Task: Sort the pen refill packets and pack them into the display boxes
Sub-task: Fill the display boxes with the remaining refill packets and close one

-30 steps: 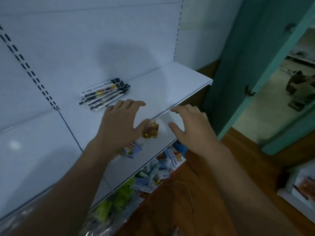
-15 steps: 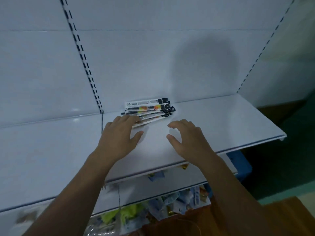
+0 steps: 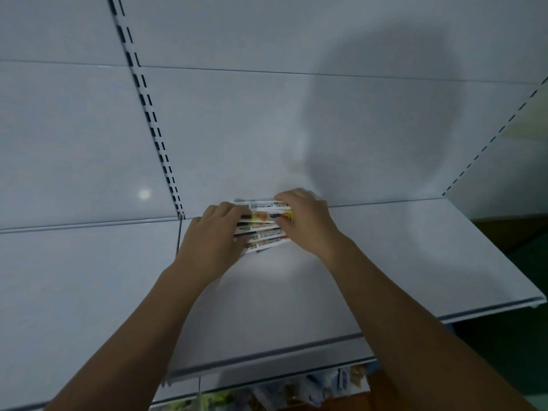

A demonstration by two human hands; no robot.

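The left hand [image 3: 213, 235] curls over the left ends of the pen refill packets [image 3: 264, 225], which lie fanned at the back of the white shelf [image 3: 385, 247], against the wall panel. The right hand [image 3: 308, 223] pinches their right ends, thumb under, fingers on top. This looks like the gathering step, with sorting not yet begun. The next move calls for squaring the fan into one stack before lifting it. No display box is in view.
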